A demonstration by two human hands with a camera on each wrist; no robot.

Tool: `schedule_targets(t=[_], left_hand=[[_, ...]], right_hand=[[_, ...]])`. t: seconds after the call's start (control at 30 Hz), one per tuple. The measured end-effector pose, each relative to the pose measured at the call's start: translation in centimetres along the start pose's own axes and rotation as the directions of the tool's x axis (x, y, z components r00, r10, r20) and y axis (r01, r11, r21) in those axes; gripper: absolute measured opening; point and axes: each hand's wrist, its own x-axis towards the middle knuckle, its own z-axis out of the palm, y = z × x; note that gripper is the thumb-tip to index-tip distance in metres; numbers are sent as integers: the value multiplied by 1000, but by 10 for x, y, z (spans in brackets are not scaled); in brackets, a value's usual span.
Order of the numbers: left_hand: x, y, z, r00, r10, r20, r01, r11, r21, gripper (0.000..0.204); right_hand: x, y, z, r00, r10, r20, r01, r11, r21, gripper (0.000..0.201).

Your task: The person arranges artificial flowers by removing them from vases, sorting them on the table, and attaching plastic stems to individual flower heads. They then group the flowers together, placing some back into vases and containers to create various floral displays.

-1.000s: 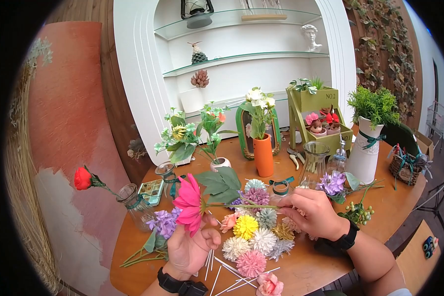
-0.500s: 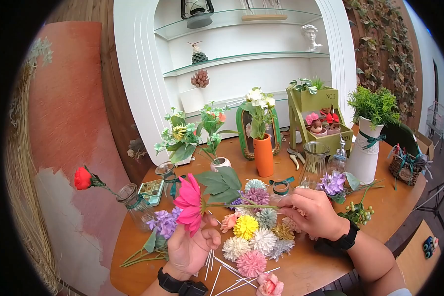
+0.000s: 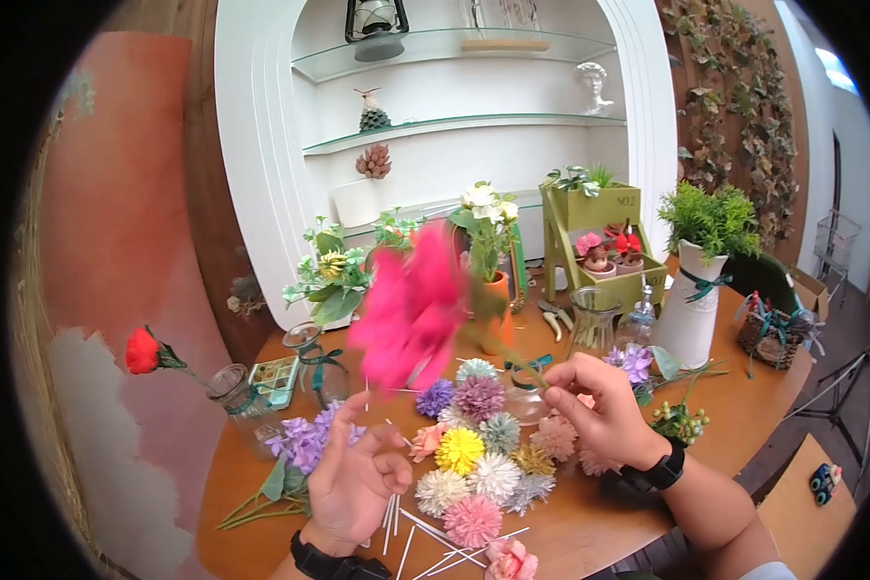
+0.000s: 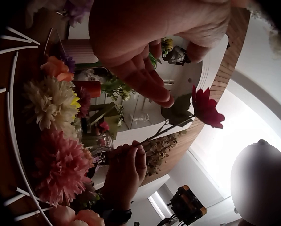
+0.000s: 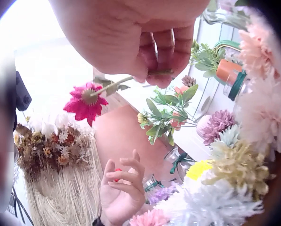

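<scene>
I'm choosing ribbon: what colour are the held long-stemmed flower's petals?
Magenta-pink petals, clearest in the right wrist view.

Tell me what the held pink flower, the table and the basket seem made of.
Pink flower: probably matte fabric; petals look thin and without shine, though plastic is possible.
Table: likely wood or veneer, smooth with a soft sheen on its brown top.
Basket: seemingly wicker, dull; sides look coarsely woven.

The head view is bright, its edges bowed, corners black, the pink flower (image 3: 411, 314) blurred. The left wrist view is dim, the left hand (image 4: 152, 40) shadowed, glare at right; glare whitens the right wrist view's upper left.
</scene>
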Motion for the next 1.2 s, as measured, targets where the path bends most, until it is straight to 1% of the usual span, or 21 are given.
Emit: schedule_targets(t=[0.03, 0.07, 0.1, 0.13, 0.17, 0.23, 0.3, 0.37, 0.43, 0.5, 0.53, 0.6, 0.7, 0.73, 0.8, 0.83, 0.93, 1.03, 1.1, 1.17, 1.2], left_hand=[[0, 1, 1, 1000, 0, -23, 0, 1000, 20, 50], [1, 1, 2, 1000, -3, -23, 4, 1000, 13, 50], [1, 0, 1, 1000, 1, -13, -1, 1000, -10, 50], [1, 0, 1, 1000, -11, -15, 11, 1000, 16, 50], [1, -1, 0, 1000, -22, -19, 23, 999, 41, 50], [1, -3, 0, 1000, -20, 1, 20, 1000, 11, 48], [1, -2, -1, 999, -38, 33, 37, 999, 36, 46], [2, -1, 0, 999, -36, 40, 34, 998, 50, 46], [1, -1, -2, 998, -38, 44, 34, 997, 76, 46], [2, 0, -3, 989, -76, 127, 73, 997, 29, 50], [1, 1, -1, 988, -87, 126, 83, 996, 35, 50], [2, 0, -1, 987, -94, 133, 89, 995, 44, 50], [3, -2, -1, 985, -110, 129, 100, 992, 82, 48], [3, -2, -1, 985, -119, 124, 105, 988, 112, 47], [3, -2, -2, 984, -116, 137, 102, 989, 104, 47], [3, -2, -2, 982, -116, 151, 101, 989, 104, 47], [5, -1, -3, 980, -128, 149, 111, 987, 119, 47], [5, -1, -2, 980, -125, 155, 107, 987, 118, 46], [5, -1, -2, 980, -125, 156, 106, 987, 124, 47], [5, 0, -2, 979, -127, 157, 107, 986, 127, 47], [5, 0, -2, 980, -127, 156, 107, 986, 130, 48]], right_hand=[[0, 3, 1, 1000, 1, 5, -1, 1000, -22, 16], [-1, 6, 2, 988, 136, -70, -117, 967, 227, 17], [-1, 6, 1, 955, 278, -106, -199, 862, 466, 18], [0, 3, -4, 949, 286, -132, -202, 875, 439, 20], [0, 5, -7, 954, 275, -120, -204, 888, 413, 20], [1, 10, -11, 933, 288, -214, -164, 874, 457, 21], [5, 6, -14, 941, 266, -208, -163, 896, 412, 19], [2, 13, -11, 911, 257, -322, -88, 885, 456, 18], [1, 25, -16, 904, 231, -361, -67, 908, 414, 15], [5, 25, -22, 893, 215, -396, -64, 931, 360, 14], [7, 27, -25, 894, 209, -396, -62, 933, 353, 14], [11, 31, -31, 871, 202, -449, -80, 958, 275, 12], [21, 25, -34, 864, 182, -470, -66, 965, 254, 11], [24, 25, -34, 867, 180, -464, -66, 966, 251, 11], [31, 27, -36, 868, 137, -478, -80, 987, 138, 12], [36, 27, -37, 871, 134, -474, -80, 988, 132, 12], [50, 31, -43, 882, 110, -457, -126, 992, -4, 16], [61, 38, -47, 888, 125, -442, -135, 991, 9, 16], [66, 44, -51, 884, 117, -452, -144, 989, -25, 19], [69, 48, -55, 895, 95, -437, -216, 947, -237, 22], [70, 53, -56, 897, 64, -438, -191, 948, -253, 27]])
